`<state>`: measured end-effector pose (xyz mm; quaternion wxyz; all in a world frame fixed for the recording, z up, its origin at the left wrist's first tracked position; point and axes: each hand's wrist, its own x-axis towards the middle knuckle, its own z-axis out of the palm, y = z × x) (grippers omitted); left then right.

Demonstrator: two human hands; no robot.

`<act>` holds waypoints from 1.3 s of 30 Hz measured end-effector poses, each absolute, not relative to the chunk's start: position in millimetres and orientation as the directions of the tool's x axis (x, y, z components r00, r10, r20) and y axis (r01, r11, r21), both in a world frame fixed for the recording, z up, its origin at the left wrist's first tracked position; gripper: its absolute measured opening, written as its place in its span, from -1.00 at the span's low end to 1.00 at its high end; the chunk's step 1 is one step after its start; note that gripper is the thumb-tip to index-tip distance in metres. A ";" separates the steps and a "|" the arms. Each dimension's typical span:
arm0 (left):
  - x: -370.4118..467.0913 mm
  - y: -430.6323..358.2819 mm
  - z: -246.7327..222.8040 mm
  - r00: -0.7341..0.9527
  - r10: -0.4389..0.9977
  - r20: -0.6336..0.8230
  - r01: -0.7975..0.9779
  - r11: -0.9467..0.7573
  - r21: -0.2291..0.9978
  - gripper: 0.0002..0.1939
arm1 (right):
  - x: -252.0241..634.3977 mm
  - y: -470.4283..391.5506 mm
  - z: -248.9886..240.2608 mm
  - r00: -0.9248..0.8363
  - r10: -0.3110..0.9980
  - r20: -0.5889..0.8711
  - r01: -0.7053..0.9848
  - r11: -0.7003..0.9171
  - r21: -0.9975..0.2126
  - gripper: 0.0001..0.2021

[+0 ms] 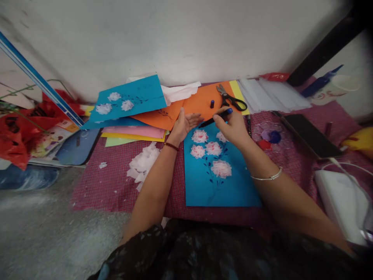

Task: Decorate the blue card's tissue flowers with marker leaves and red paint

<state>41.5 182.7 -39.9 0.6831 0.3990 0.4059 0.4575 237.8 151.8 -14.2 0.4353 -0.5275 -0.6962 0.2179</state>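
Note:
My right hand [233, 126] grips a dark marker [215, 118] with a blue end, its tip pointing left. Beneath it lies a blue sheet [239, 190] with several pink-white paper flowers [221, 169] and dark blue painted leaves. My left hand [186, 125] is open with fingers stretched out, palm turned toward the marker tip, beside the sheet's top left corner. A small blue marker cap [212, 104] rests on the orange paper [198, 103]. Next to it are black-handled scissors [231, 99].
Another blue flower sheet [145, 91] lies over coloured papers at the left. White paper scraps [142, 165] lie on the red checked cloth [96, 186]. Paint lids [269, 138], a phone [311, 134] and a white box [340, 202] are at the right. A wall stands behind.

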 end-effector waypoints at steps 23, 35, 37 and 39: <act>45.5 150.3 -8.6 -0.179 0.953 0.245 0.002 -0.249 0.969 -0.56 | 228.7 147.9 -12.7 -0.164 0.916 0.367 0.564 0.392 -0.727 -0.76; 24.7 109.2 -62.9 -0.189 0.913 0.361 0.445 -0.248 0.861 -0.66 | 225.5 145.3 -9.2 -0.146 0.884 0.444 0.547 0.446 -0.709 -0.75; 22.6 112.3 -65.3 -0.165 0.915 0.369 0.482 -0.251 0.839 -0.63 | 224.3 143.7 -8.6 -0.162 0.883 0.441 0.576 0.447 -0.684 -0.77; 21.9 113.2 -65.3 -0.151 0.914 0.376 0.525 -0.248 0.814 -0.62 | 224.6 142.8 -7.5 -0.175 0.885 0.431 0.600 0.443 -0.666 -0.78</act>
